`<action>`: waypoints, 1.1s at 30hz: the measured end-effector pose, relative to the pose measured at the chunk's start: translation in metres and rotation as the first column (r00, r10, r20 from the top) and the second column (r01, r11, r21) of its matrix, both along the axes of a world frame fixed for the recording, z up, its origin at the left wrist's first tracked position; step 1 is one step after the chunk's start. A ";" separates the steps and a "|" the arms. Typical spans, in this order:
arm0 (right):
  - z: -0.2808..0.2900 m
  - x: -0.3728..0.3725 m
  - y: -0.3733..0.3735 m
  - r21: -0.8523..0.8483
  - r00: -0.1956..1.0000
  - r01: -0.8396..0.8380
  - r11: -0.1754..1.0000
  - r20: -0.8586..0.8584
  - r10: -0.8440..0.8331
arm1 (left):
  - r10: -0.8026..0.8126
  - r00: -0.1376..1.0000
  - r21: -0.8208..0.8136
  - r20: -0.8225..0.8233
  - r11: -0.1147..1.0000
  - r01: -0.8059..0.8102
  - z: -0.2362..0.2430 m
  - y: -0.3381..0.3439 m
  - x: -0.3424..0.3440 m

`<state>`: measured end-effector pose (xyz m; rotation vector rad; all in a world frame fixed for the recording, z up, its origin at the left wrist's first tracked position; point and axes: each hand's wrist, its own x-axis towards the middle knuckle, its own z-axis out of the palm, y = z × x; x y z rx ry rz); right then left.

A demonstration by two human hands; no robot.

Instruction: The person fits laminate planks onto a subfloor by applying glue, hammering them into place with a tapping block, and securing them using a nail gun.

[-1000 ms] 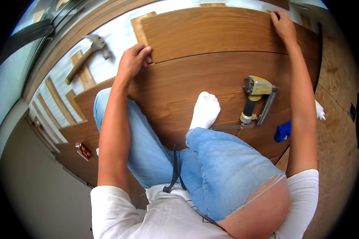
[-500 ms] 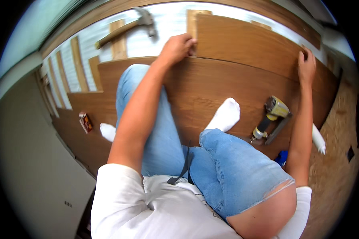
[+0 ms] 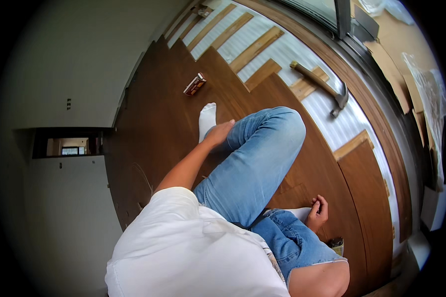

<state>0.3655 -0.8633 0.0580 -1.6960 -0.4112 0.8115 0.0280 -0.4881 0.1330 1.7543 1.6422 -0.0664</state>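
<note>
left hand (image 3: 219, 132) flat on dark floorboards (image 3: 153, 128), fingers spread, beside white sock (image 3: 207, 119) | right hand (image 3: 318, 214) curled, empty, on boards | hammer (image 3: 321, 87) well apart on underlay (image 3: 282, 44) | small red box (image 3: 195, 84) near sock

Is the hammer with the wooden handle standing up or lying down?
Lying down. The wooden-handled hammer rests flat on the white ribbed underlay, apart from both hands.
</note>
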 end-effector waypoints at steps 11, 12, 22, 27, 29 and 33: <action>0.014 0.007 0.046 -0.224 0.823 -0.385 0.895 0.356 0.443 | 0.687 0.663 -0.437 0.297 0.715 -0.546 0.066 -0.083 -0.094; 0.016 0.007 0.053 -0.241 0.799 -0.381 0.893 0.400 0.449 | 0.676 0.699 -0.448 0.234 0.713 -0.540 0.062 -0.100 -0.103; -0.005 0.015 0.034 -0.261 0.787 -0.473 0.842 0.304 0.537 | -0.082 0.940 -0.354 -0.332 0.934 -0.043 -0.007 -0.174 -0.159; -0.018 0.024 0.017 -0.319 0.771 -0.509 0.800 0.244 0.588 | -0.133 0.912 -0.440 -0.388 0.896 -0.056 -0.039 -0.201 -0.161; -0.025 0.025 0.006 -0.352 0.792 -0.477 0.805 0.226 0.568 | -0.130 0.912 -0.456 -0.390 0.887 -0.069 -0.025 -0.187 -0.151; -0.043 0.018 -0.014 -0.441 0.857 -0.371 0.817 0.176 0.484 | -0.106 0.893 -0.279 -0.437 0.960 -0.022 -0.006 -0.170 -0.148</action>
